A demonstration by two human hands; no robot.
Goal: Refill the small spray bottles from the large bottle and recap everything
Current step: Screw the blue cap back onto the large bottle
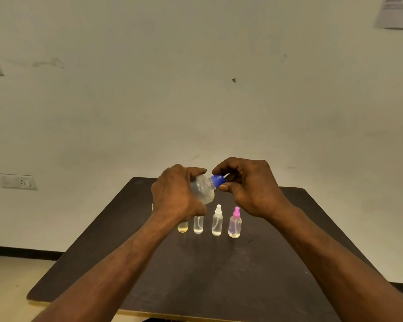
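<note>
Blue cap (218,180) sits on the neck of the large bottle (203,190); my right hand (249,187) is closed around it, thumb below and fingers curled over the top, so most of the cap is covered. My left hand (176,194) grips the bottle's body and hides all but its shoulder and neck. The bottle is clear plastic, tilted with the neck pointing right, held above the tabletop (196,270) over the row of small bottles. How much liquid it holds I cannot tell.

Four small bottles stand upright in a row on the dark tabletop. The yellowish bottle (182,228) at the left end shows only its base below my left wrist; its top is hidden. The next clear bottle (198,225) is likewise cut off at the top by my hand. The white-capped spray bottle (217,221) and the pink-capped spray bottle (235,223) are fully visible, both capped, each with a little liquid at the bottom.
</note>
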